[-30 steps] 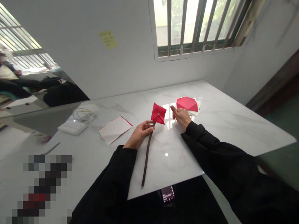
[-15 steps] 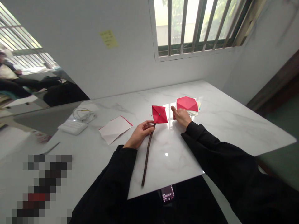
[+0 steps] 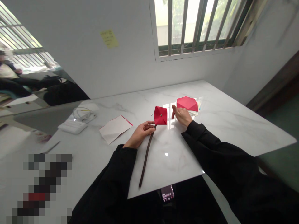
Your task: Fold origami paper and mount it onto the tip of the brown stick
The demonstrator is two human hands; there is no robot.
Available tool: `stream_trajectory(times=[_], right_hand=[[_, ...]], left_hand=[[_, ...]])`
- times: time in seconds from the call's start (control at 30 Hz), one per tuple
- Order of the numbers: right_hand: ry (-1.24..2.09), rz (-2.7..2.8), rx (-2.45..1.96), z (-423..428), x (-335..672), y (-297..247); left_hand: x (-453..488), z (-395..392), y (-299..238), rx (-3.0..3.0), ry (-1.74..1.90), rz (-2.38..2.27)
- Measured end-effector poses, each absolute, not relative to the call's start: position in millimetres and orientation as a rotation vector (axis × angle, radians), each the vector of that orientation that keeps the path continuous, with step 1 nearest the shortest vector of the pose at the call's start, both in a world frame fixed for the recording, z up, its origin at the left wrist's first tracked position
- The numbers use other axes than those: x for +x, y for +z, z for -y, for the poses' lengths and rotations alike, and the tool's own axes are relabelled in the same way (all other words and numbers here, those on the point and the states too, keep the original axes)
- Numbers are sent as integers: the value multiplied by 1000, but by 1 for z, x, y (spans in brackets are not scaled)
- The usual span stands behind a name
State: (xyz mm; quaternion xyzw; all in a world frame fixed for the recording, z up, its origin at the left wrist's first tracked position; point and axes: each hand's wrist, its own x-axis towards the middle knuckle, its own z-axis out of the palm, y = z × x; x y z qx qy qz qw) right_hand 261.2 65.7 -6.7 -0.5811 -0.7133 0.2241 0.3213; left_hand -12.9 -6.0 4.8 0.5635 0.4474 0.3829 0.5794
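A red folded-paper pinwheel is fixed to the top of a dark brown stick by a small shiny pin at its centre. My left hand is closed on the stick just below the paper. To the right of the pinwheel is my right hand, holding nothing, with its fingers partly stretched and apart. Its fingertips do not touch the pinwheel. Just left of the pinwheel a tiny shiny piece lies on the table.
Red paper lies on a small stack behind my right hand. To the left are a creased white sheet with red edges, a white box-like device with a cable, and a pen. A phone shows below the marbled table's front edge.
The pinwheel's red paper has turned a little about its pin and shifted slightly right. The stick's lower end has swung slightly left. My right hand's fingers have opened a little.
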Motion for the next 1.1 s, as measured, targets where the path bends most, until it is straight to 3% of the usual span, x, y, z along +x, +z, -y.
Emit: stream_trajectory(times=[0.77, 0.97, 1.1], right_hand=[[552, 1819, -1389, -61, 255, -8], [587, 1949, -1667, -68, 261, -12], [596, 1918, -1601, -69, 259, -13]], left_hand=[[-11, 6, 4, 1250, 979, -1064], [-12, 7, 5, 1180, 999, -1050], [-12, 3, 2, 1085, 1067, -1051]])
